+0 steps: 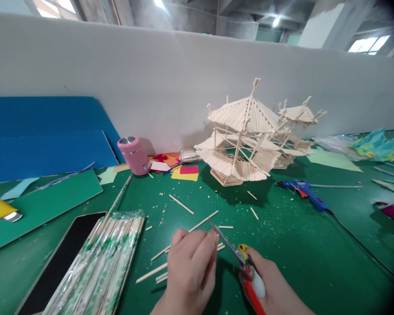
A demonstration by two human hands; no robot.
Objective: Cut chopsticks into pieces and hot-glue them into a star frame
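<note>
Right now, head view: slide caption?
Right hand grips red-handled cutters beside left hand; wooden-stick pavilion model stands behind.

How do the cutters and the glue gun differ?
The cutters are in the right hand; the glue gun lies on the table. The cutters show red; the glue gun is mainly blue. The glue gun has a cord; the cutters show none. Both are hand tools.

Shear blades [229, 245] smooth metal; sticks [152, 273] matt wood; stick wrapper [115, 247] glossy plastic; tabletop [310, 256] smooth
</note>
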